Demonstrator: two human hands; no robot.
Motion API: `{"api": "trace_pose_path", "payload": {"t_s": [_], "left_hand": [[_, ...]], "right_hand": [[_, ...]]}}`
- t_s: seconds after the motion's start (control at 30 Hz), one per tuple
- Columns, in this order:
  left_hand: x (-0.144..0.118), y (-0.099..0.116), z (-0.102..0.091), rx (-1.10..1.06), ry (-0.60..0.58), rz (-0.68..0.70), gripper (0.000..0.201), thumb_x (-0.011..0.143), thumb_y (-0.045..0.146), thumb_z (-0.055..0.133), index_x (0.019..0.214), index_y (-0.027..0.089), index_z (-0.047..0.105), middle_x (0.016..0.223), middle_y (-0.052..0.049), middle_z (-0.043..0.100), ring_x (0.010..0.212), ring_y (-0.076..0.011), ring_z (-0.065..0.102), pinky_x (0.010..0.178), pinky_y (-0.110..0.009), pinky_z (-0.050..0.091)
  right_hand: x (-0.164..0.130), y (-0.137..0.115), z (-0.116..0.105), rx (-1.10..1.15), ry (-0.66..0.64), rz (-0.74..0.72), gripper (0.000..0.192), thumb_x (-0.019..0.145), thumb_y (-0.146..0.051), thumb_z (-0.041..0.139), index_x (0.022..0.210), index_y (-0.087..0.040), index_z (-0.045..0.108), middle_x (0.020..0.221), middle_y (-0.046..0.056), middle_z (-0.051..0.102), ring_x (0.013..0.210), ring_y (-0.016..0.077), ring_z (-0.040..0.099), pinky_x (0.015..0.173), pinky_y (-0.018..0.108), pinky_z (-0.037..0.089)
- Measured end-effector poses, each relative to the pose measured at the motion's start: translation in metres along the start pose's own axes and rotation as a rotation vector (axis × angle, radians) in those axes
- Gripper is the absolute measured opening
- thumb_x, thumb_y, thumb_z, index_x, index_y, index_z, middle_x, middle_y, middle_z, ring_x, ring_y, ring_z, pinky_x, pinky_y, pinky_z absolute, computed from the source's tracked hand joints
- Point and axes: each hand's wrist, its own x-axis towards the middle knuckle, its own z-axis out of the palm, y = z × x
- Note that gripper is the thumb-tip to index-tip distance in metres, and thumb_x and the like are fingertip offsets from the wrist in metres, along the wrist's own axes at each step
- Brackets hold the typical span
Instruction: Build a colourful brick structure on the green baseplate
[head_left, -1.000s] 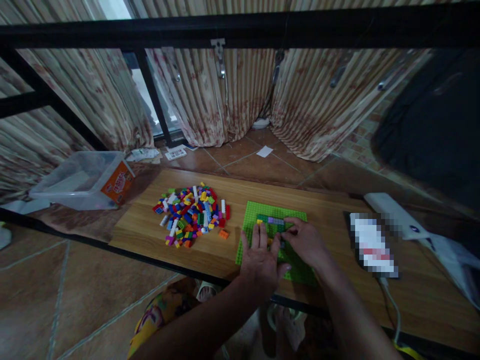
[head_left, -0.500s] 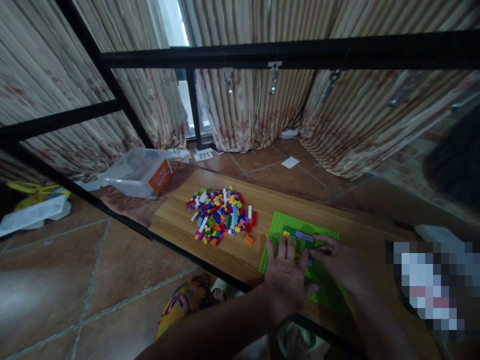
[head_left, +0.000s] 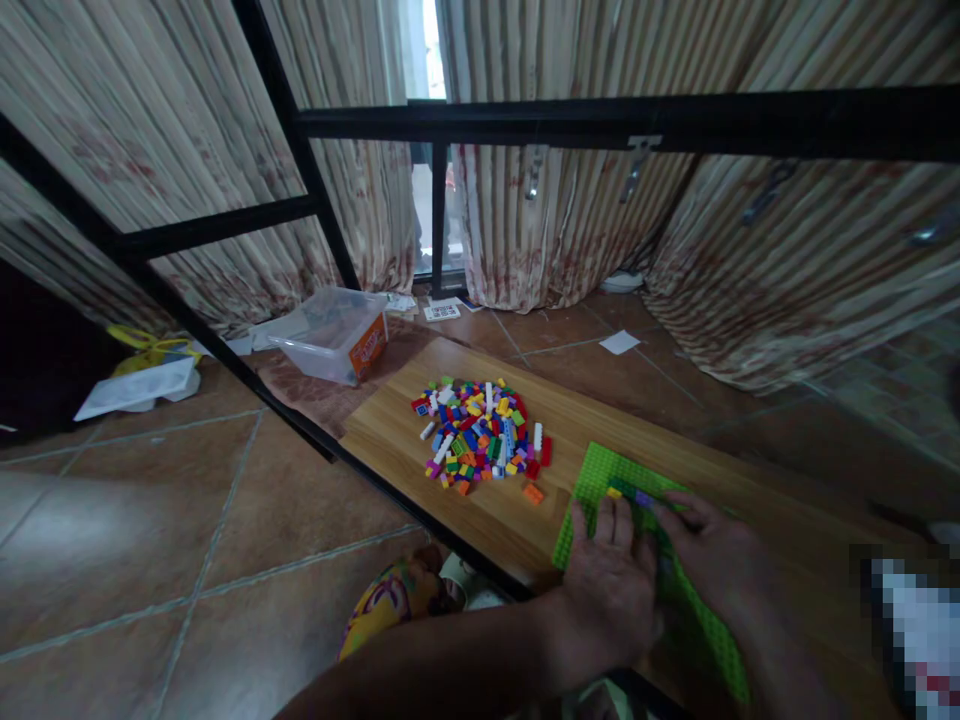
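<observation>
Lime-green baseplate [head_left: 600, 480], multicoloured brick pile [head_left: 484, 435], wood-grain tabletop [head_left: 405, 440], beige striped curtains [head_left: 570, 230].

Both forearms reach in from the near edge and meet low at the right. The left hand [head_left: 611, 590] lies palm down, its 4 fingers straight and close together, pointing far. The right hand [head_left: 712, 560] sits just beside it, knuckles up, fingers curled toward the left.

A clear plastic tub [head_left: 330, 345] with an orange label is sitting at my wooden bench's [head_left: 420, 445] far left end; striped curtains [head_left: 570, 230] are hanging behind a black metal frame [head_left: 600, 118].
</observation>
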Motion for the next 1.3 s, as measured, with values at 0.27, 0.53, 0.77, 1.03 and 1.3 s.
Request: {"api": "trace_pose_path", "payload": {"t_s": [0.27, 0.53, 0.77, 1.03, 1.3], "left_hand": [[0.009, -0.011, -0.013, -0.042, 0.025, 0.021, 0.047, 0.088, 0.031, 0.046, 0.128, 0.007, 0.052, 0.136, -0.019, 0.047, 0.119, -0.0312, 0.044, 0.101, -0.051, 0.036], [0.018, -0.014, -0.007, -0.051, 0.13, 0.025, 0.031, 0.093, 0.021, 0.039, 0.113, 0.008, 0.059, 0.099, -0.011, 0.06, 0.097, -0.0243, 0.049, 0.083, -0.039, 0.044], [0.019, -0.014, -0.008, -0.033, 0.126, 0.025, 0.03, 0.094, 0.022, 0.038, 0.107, 0.009, 0.061, 0.097, -0.011, 0.059, 0.096, -0.0245, 0.049, 0.086, -0.041, 0.043], [0.02, -0.013, -0.005, 0.009, 0.138, 0.043, 0.028, 0.094, 0.021, 0.039, 0.107, 0.009, 0.061, 0.093, -0.011, 0.058, 0.096, -0.0242, 0.048, 0.082, -0.039, 0.044], [0.02, -0.013, -0.002, 0.02, 0.15, 0.059, 0.021, 0.091, 0.02, 0.044, 0.098, 0.01, 0.061, 0.09, -0.01, 0.058, 0.096, -0.0253, 0.049, 0.08, -0.038, 0.046]], "right_hand": [[-0.004, -0.013, 0.011, -0.008, -0.073, -0.013, 0.045, 0.079, -0.052, 0.043, 0.1, -0.021, 0.068, 0.088, 0.008, 0.075, 0.077, 0.0257, 0.069, 0.068, 0.036, 0.05], [-0.001, -0.005, 0.017, -0.07, -0.042, -0.057, 0.047, 0.083, -0.053, 0.04, 0.101, -0.022, 0.069, 0.092, 0.009, 0.075, 0.079, 0.028, 0.068, 0.067, 0.038, 0.05], [-0.003, -0.005, 0.015, -0.084, -0.006, -0.125, 0.045, 0.084, -0.05, 0.039, 0.098, -0.022, 0.071, 0.089, 0.01, 0.075, 0.074, 0.0274, 0.069, 0.065, 0.037, 0.051], [-0.006, -0.005, 0.011, -0.088, -0.05, -0.075, 0.045, 0.085, -0.051, 0.038, 0.099, -0.023, 0.071, 0.085, 0.009, 0.075, 0.073, 0.0267, 0.068, 0.063, 0.036, 0.05], [-0.01, -0.003, 0.009, -0.056, -0.049, -0.098, 0.043, 0.086, -0.047, 0.039, 0.101, -0.022, 0.07, 0.086, 0.007, 0.075, 0.073, 0.0249, 0.069, 0.066, 0.035, 0.05]]}}
